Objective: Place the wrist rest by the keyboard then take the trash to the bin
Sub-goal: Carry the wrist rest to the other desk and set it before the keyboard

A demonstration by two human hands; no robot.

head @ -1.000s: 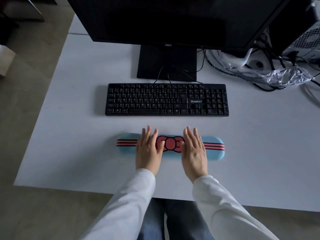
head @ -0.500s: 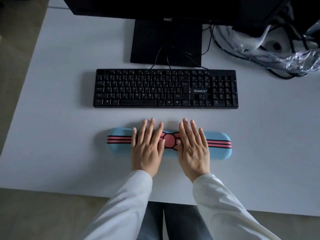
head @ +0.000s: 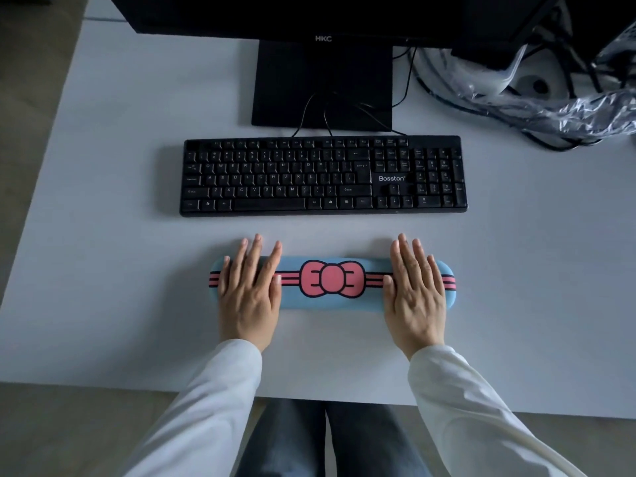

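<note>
Two hands lie flat, fingers extended, on the blue wrist rest (head: 332,280): left hand (head: 249,290) near its left end, right hand (head: 414,294) near its right. It sits on the white bench (head: 103,235), parallel to the black keyboard (head: 323,175), a bare strip between them.

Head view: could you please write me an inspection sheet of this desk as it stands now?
Surface: white desk, bare at the left and the front.
Job's things: blue wrist rest with a pink bow lies parallel to the keyboard, a strip of desk between them. Crumpled clear plastic at the far right; no bin seen.
Clutter: monitor stand behind the keyboard.
Hands: left hand and right hand lie flat on the rest's ends, fingers extended.
Cables: black cables run behind the keyboard and under the plastic.
Surroundings: floor at the left; the person's legs under the desk edge.
</note>
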